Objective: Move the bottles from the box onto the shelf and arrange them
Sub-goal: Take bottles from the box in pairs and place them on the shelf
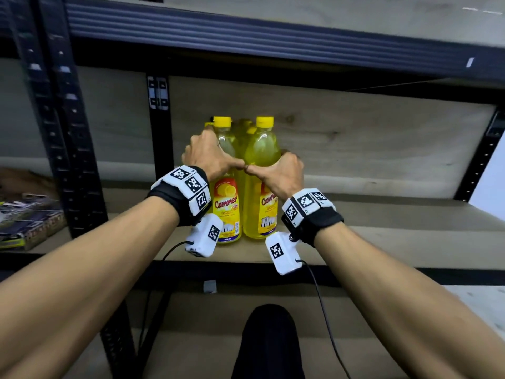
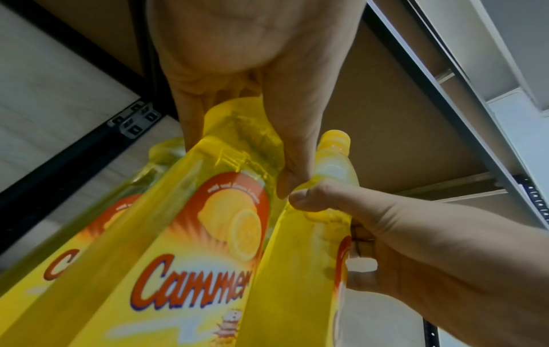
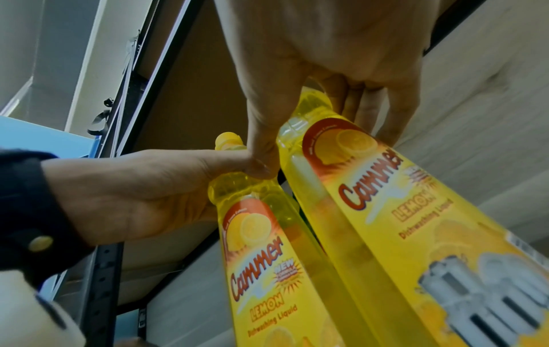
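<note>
Several yellow lemon dish-liquid bottles stand clustered on the wooden shelf board (image 1: 382, 236). My left hand (image 1: 210, 157) grips the upper body of the front left bottle (image 1: 226, 212). My right hand (image 1: 281, 172) grips the front right bottle (image 1: 259, 160). The two thumbs touch between these bottles. More bottles (image 1: 241, 127) stand behind, mostly hidden. The left wrist view has the left hand (image 2: 237, 58) wrapped round its bottle (image 2: 193, 234). In the right wrist view the right hand (image 3: 326, 58) wraps its bottle (image 3: 386, 211). No box is in view.
A black upright post (image 1: 68, 132) stands left of the bottles, with flat packs (image 1: 24, 220) on the neighbouring shelf beyond it. The upper shelf beam (image 1: 273, 36) hangs low above the caps. My knee (image 1: 267, 343) is below the shelf edge.
</note>
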